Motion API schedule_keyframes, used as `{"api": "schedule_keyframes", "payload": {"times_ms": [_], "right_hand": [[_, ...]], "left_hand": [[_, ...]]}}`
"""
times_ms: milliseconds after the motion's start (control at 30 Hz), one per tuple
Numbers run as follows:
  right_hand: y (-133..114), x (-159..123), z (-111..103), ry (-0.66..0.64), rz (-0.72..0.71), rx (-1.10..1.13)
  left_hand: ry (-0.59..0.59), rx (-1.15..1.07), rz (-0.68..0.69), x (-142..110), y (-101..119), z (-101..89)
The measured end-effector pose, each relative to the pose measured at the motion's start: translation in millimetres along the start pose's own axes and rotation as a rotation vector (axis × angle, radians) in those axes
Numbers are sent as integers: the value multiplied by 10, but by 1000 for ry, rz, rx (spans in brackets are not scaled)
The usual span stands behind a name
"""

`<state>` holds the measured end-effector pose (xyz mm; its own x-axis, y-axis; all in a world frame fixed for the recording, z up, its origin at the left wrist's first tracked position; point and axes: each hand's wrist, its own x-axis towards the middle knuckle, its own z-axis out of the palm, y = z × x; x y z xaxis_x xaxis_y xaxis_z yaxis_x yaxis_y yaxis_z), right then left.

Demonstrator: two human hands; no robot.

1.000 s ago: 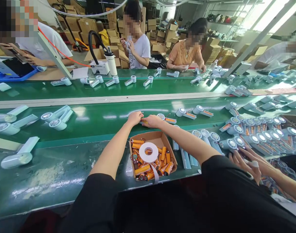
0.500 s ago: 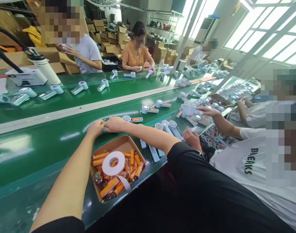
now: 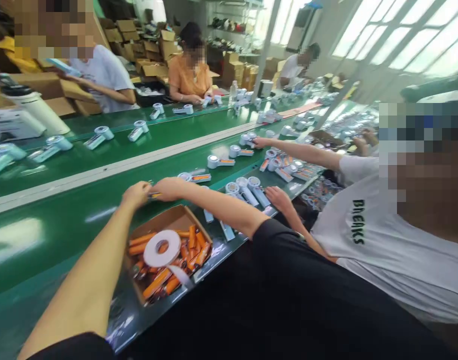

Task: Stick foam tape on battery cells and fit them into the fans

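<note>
Over the green belt, just beyond a cardboard box, my left hand (image 3: 136, 194) and my right hand (image 3: 169, 189) meet with fingers closed. Between them shows a small part of a handheld fan (image 3: 154, 195), with a strip of orange in it; my fingers hide most of it. The cardboard box (image 3: 139, 295) holds several orange battery cells (image 3: 154, 283). On top of these lies a roll of white tape (image 3: 151, 250), its loose end trailing over the box's near edge. Right of my right hand is another open fan (image 3: 199, 177) with an orange cell in its handle.
Several fans (image 3: 247, 190) lie along the bench edge to the right. A co-worker's hand (image 3: 262, 142) touches fans on the belt (image 3: 56, 220); that person's other hand (image 3: 279, 199) is near the bench edge. Across the belt stand more people and a row of fans (image 3: 99, 136).
My view has shifted, and my hands stay together at the same spot by the box. The co-worker at right has reached farther out over the belt.
</note>
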<state>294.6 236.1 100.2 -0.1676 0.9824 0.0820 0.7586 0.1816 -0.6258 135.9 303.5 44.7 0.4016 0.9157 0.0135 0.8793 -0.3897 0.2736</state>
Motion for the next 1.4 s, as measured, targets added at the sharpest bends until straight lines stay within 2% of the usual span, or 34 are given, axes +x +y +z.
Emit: {"api": "schedule_keyframes", "payload": {"times_ms": [67, 100, 133, 200, 267, 333, 433, 500, 567, 633, 700, 733, 767, 867, 900, 933, 1000, 1033, 1067, 1133, 1200, 1267, 1333, 1400], "right_hand": [[198, -369, -146, -83, -105, 27], [340, -597, -203, -85, -171, 11], [490, -844, -246, -83, -194, 8], [741, -1348, -269, -83, -206, 56], [834, -1760, -199, -103, -192, 156], [753, -1992, -45, -119, -142, 245], [453, -2060, 249, -180, -7, 345], [248, -2055, 406, -304, 5, 422], [104, -2075, 484, -484, -116, 514], [41, -2087, 482, -755, -326, 590], [43, -2014, 442, -1029, -488, 551], [57, -1930, 428, -1063, -505, 465], [71, -1817, 428, -991, -473, 341], [110, -1367, 518, -448, -281, -150], [129, -1214, 563, -350, -246, -296], [152, -1076, 602, -334, -233, -410], [206, -874, 636, -416, -265, -472], [231, -819, 624, -430, -290, -410], [254, -795, 592, -390, -308, -298], [297, -824, 490, -179, -282, 17], [338, -925, 378, 47, -179, 367], [345, -1083, 316, 188, -84, 596], [287, -1292, 349, 294, -43, 637], [173, -1520, 489, 388, -7, 588]], "left_hand": [[18, 24, -23, -338, -16, 14], [0, 22, 27, -564, -36, 33], [-42, 8, 126, -817, -59, 58], [-159, -32, 424, -1343, -103, 118], [-175, -20, 558, -1779, -147, 183], [-93, 7, 551, -2051, -174, 236], [146, 5, 505, -2242, -142, 243], [324, -8, 473, -2344, -92, 197], [453, -11, 458, -2467, -63, 138], [532, 2, 459, -2597, -76, 93], [586, 14, 418, -2708, -120, 77], [607, 8, 384, -2750, -144, 81], [620, -8, 348, -2782, -163, 93], [616, -74, 328, -2815, -187, 170], [608, -92, 341, -2811, -185, 205], [603, -102, 348, -2807, -182, 241], [589, -105, 331, -2810, -171, 303], [569, -100, 311, -2825, -164, 324], [543, -90, 292, -2848, -154, 337], [496, -54, 275, -2911, -126, 341], [476, -5, 291, -2968, -86, 321], [461, 46, 314, -3002, -34, 285], [436, 98, 328, -3016, 28, 242], [420, 148, 345, -3021, 92, 201]]}}
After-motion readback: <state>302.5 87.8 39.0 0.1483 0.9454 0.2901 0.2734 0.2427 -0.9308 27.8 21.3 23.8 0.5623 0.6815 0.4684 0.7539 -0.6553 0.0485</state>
